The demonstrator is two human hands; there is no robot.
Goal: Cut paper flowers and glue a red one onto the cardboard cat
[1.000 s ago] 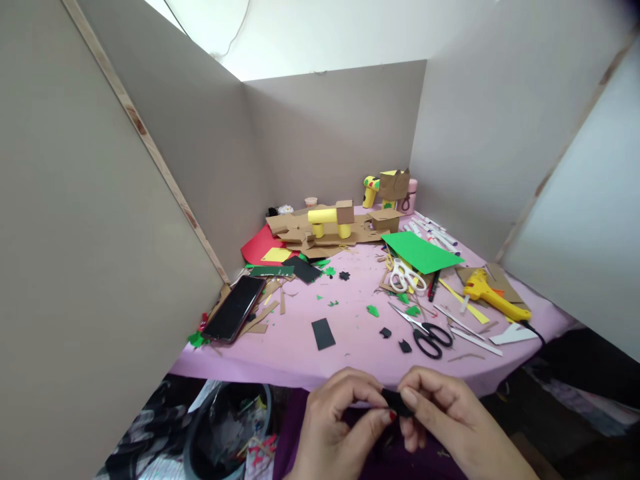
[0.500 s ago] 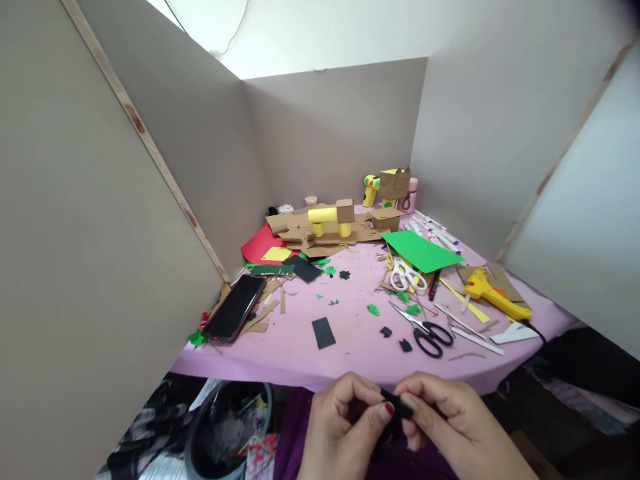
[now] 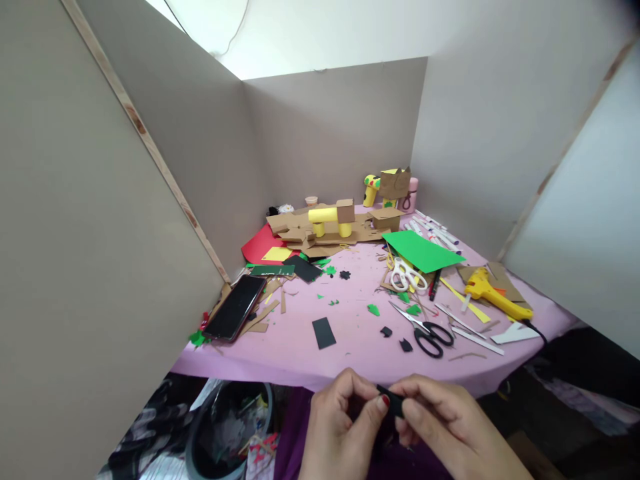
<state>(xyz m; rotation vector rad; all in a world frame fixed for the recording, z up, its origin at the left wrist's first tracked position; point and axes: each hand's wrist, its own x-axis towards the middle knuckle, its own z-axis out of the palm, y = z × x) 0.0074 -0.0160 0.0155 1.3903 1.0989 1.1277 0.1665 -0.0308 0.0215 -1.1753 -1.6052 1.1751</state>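
Observation:
Between my two hands is a small piece of black paper [image 3: 393,402], seemingly folded or rolled, just in front of the table edge. My left hand [image 3: 345,420] pinches its left end between thumb and fingers. The right end is gripped by the thumb and fingers of my right hand [image 3: 440,417]. Beyond them on the pink tablecloth [image 3: 280,353] lie a flat black paper rectangle [image 3: 323,333] and two small cut black pieces, one of them a notched scrap [image 3: 405,345]. Black-handled scissors [image 3: 427,333] rest to their right with the blades apart.
A yellow glue gun [image 3: 493,293], white scissors [image 3: 407,275] and a green sheet [image 3: 423,251] lie at right. A phone [image 3: 236,308] is at left. Behind stands a yellow tube and cardboard figure [image 3: 330,217]. A bin [image 3: 227,427] is below the table; grey panels [image 3: 340,133] surround it.
Both hands have shifted slightly left with the black paper, and its angle between the fingertips has changed a little. Things on the table stay in place.

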